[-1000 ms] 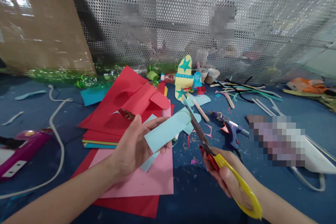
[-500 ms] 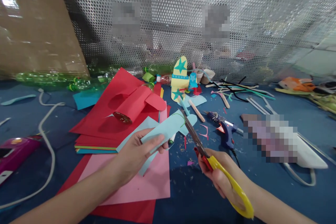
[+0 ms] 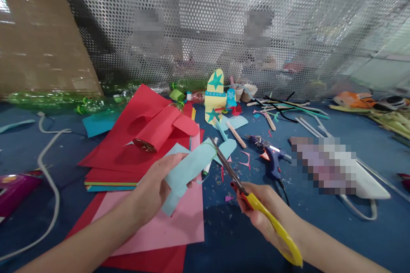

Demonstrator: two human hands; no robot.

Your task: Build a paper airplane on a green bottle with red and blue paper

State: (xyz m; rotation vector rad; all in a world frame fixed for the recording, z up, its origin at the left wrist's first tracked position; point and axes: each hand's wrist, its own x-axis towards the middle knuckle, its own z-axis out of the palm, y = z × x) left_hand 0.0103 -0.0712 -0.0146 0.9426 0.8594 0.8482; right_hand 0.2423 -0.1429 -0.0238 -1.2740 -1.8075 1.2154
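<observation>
We hold the pale blue paper strip (image 3: pixel 190 165) above the pink sheet (image 3: pixel 179 230), our left hand (image 3: pixel 156 183) pinching its near end, thumb along the upper edge. Our right hand (image 3: pixel 264 209), angled in from the lower right, is closed around the scissors (image 3: pixel 267 222), blades at the strip's far end. Blue worktop (image 3: pixel 221 230) separates sheet edge and right wrist; the glue gun (image 3: pixel 274 162) lies just beyond

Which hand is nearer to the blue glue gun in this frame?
Right. The right hand, gripping scissors, is just on the near side of the glue gun, slightly left; the left hand, holding light blue paper, is well to its left.
</observation>
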